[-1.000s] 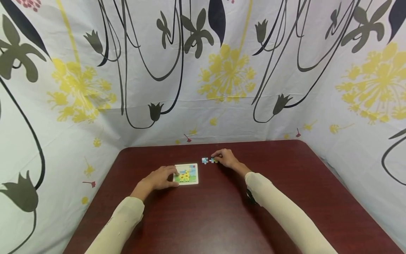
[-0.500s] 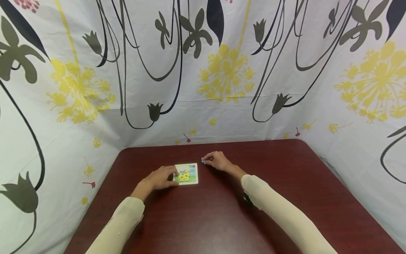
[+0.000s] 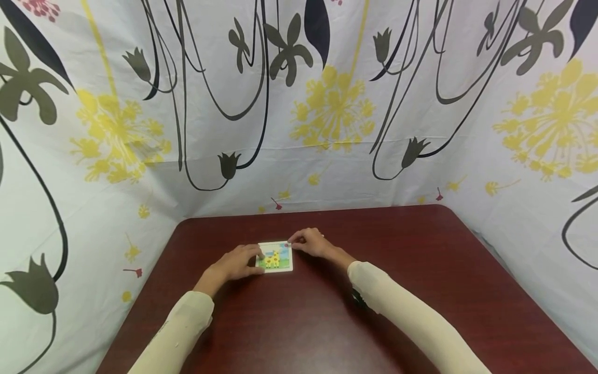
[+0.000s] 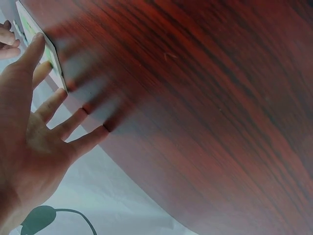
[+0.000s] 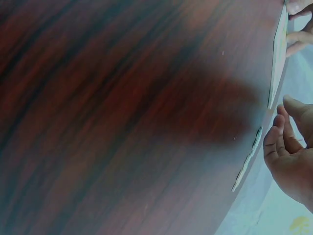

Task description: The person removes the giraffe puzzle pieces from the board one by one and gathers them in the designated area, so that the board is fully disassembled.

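A small pale-framed jigsaw board [image 3: 279, 263] with a yellow giraffe picture lies flat on the dark red-brown table. My left hand [image 3: 235, 261] rests at its left side, fingers spread and fairly straight. In the left wrist view, the thumb and index finger of the left hand [image 4: 36, 132] lie over the board's edge. My right hand [image 3: 313, 242] is at the board's upper right corner, fingertips bent toward it. No piece shows between those fingers. Below the right hand [image 5: 291, 147] in the right wrist view, thin jigsaw pieces [image 5: 247, 159] lie on the table, seen edge-on.
The table [image 3: 299, 322] extends around the board, with rounded far corners. A white cloth [image 3: 210, 202] printed with flowers and vines hangs behind and along both sides.
The right hand has moved left and slightly nearer, from over the jigsaw pieces to the board's corner. Those pieces are now mostly hidden in the head view. The left hand keeps its place.
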